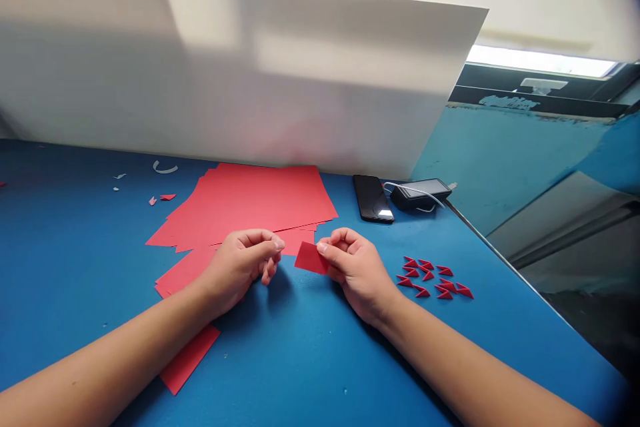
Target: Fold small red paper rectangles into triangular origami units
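My right hand [357,270] pinches a small rectangular piece of red paper [311,259] between thumb and fingers, holding it just above the blue table. To its left, my left hand [247,263] is apart from that piece; its thumb and index finger come together with nothing visible between them, and the other fingers curl loosely. Behind both hands lies a stack of large red paper sheets [255,197]. Under and beside my left forearm sit narrower red paper strips [190,359], partly hidden by the arm. Several small folded red paper triangles [423,275] are grouped to the right of my right hand.
A black phone [373,199] and a dark device with a white cable [421,193] lie at the back right. A tall white board [225,73] stands along the back. Paper scraps [165,167] are scattered at the back left. The table edge [520,273] runs along the right.
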